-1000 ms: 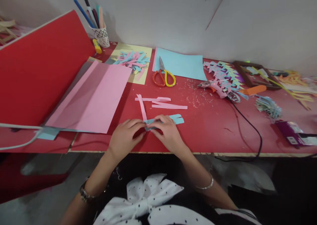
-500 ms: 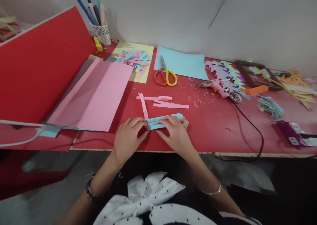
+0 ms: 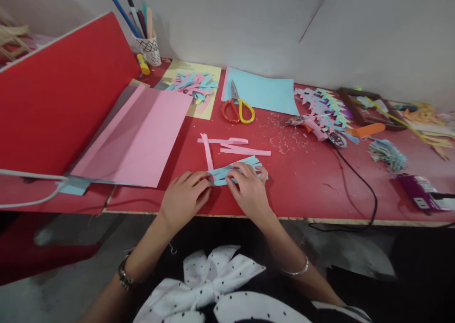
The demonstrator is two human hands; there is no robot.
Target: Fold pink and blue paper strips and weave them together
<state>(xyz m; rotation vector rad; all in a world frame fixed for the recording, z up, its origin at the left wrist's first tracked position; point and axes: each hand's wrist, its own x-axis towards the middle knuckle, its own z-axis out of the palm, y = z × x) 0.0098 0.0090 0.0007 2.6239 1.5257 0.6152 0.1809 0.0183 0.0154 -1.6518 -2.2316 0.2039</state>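
Blue paper strips (image 3: pixel 251 161) lie fanned out near the front edge of the red table. My left hand (image 3: pixel 185 195) pinches their left end. Over their right part rests my right hand (image 3: pixel 249 186), its thumb and fingers closed on the strips. Just behind them are several pink paper strips (image 3: pixel 246 151), one standing out toward the left end of the blue ones. Scissors (image 3: pixel 238 108) with a red and a yellow handle lie farther back, partly on a blue sheet (image 3: pixel 265 88).
Pink sheets (image 3: pixel 138 147) lie at left beside a raised red board (image 3: pixel 67 95). Cut paper bits (image 3: pixel 194 87) sit on a yellow sheet. A glue gun (image 3: pixel 313 126) with a black cord lies at right, near a brown frame (image 3: pixel 362 102). A pen cup (image 3: pixel 148 51) stands by the wall.
The blue strips have spread apart at their right end, into more of a fan. My right hand has shifted slightly left; my left hand keeps its hold on their left end.
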